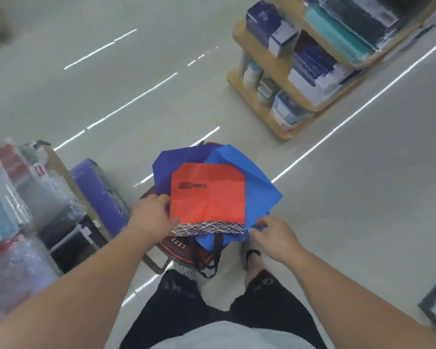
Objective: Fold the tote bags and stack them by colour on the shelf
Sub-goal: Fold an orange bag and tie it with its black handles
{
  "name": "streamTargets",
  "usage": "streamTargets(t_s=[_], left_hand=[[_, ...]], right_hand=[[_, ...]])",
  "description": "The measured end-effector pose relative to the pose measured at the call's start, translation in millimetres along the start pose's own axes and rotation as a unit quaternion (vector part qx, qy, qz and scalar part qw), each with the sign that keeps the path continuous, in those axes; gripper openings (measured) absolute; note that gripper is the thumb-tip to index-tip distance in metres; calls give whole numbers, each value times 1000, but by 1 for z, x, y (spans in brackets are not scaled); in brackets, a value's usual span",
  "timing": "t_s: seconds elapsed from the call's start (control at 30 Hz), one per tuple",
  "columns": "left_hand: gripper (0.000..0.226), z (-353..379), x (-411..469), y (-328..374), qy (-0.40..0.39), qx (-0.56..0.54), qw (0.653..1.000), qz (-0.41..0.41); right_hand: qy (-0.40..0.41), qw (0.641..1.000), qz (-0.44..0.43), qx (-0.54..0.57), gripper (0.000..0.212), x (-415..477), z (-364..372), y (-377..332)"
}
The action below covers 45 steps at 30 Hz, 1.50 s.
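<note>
Left hand (pixel 152 213) grips the red bag (pixel 207 197) — right hand (pixel 273 238) pinches the blue bag (pixel 258 187).

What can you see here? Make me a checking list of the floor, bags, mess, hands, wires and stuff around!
Surface: pale shiny floor; bags lie on a dark basket.
Job's things: red bag flat on top; light blue bag, dark blue bag crumpled beneath.
Clutter: wrapped goods at left.
Hands: left hand pinches red bag's edge; right hand pinches light blue bag.
Cables: nothing seen.
Surroundings: wooden shelf holding boxes.
</note>
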<state>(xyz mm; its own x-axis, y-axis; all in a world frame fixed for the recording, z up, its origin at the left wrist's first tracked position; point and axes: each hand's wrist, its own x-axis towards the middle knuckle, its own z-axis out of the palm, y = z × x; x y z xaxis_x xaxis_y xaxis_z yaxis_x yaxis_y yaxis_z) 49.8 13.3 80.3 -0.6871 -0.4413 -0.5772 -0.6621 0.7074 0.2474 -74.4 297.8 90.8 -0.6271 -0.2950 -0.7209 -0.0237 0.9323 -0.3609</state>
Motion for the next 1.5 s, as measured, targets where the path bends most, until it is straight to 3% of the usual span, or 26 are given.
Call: streamTargets(t_s=[0.1,0.3,0.5,0.63,0.8,0.87,1.0,1.03,1.2,1.5], left_hand=[[59,26,33,-10,2,-32,998,-60],[60,96,104,-39,-69,-108,978,-164],[64,149,179,-64,-92,-100,976,-171],[76,178,207,-71,-102,-152,963,-196],[86,207,222,-84,-67,-246,928,-271],[80,216,223,-90,-47,-280,913,-294],[22,212,211,-83,-28,-309,905,-290],[16,210,207,-81,-22,-316,905,-282],[23,174,170,-66,25,-415,855,-310],[26,47,57,-39,123,-578,746,-308]], right_hand=[[-39,999,9,-21,38,69,4,7],[-96,993,73,-14,43,179,39,31],[-80,990,116,13,60,250,99,51],[-15,993,116,28,42,274,125,52],[23,993,111,45,42,286,138,49],[29,990,127,50,25,288,137,49],[45,989,118,82,22,283,131,46],[48,989,111,83,23,279,128,43],[63,984,83,148,27,247,106,19],[58,965,25,256,28,136,20,-33]])
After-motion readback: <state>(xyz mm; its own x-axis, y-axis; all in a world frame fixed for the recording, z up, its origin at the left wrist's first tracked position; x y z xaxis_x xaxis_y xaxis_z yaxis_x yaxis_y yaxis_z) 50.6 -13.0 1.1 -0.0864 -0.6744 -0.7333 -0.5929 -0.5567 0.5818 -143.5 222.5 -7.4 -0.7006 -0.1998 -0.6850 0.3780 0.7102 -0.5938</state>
